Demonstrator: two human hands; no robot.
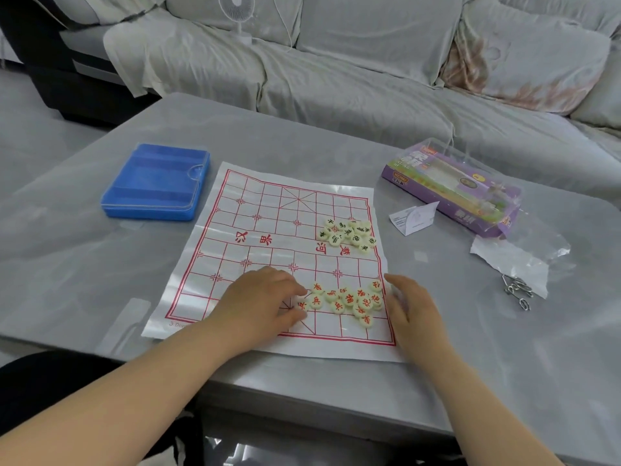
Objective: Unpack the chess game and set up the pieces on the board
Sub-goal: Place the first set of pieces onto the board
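Nearest, the left hand (pixel 260 297) lies palm-down on the near half of the board, fingers curled, thumb and forefinger pinching one red-lettered piece (pixel 301 306), a cream round disc marked 兵. Immediately right of its fingertips sit the remaining red-lettered pieces (pixel 356 302), loosely heaped, touching one another; 兵 and 相 can be read, the others are too small. The right hand (pixel 411 307) stands on edge just right of that heap, at the board's right border, fingers straight and together, palm towards the pieces, holding nothing.

Both hands rest on the white glossy sheet board with a red printed grid (pixel 268 210), creased along its folds. Red characters 汉界 and 楚河 cross its middle, beyond both hands. Small print at the near left corner begins "3 D" and is cut off by the left forearm. Beyond the right hand, at the board's right edge, lie the black-lettered pieces (pixel 347 235), a second cream heap.

A clear plastic strip (pixel 124 324) lies left of the left hand. Right of the right hand lie metal puzzle rings (pixel 517 292) and crumpled clear film (pixel 517 260). Farther off are a folded white leaflet (pixel 413 216) and a purple printed box (pixel 453 190), lettering illegible. Far left, a blue plastic case with a clear lid (pixel 156 181) stands on the grey marbled table (pixel 84 264). Behind, a grey covered sofa (pixel 336 79).
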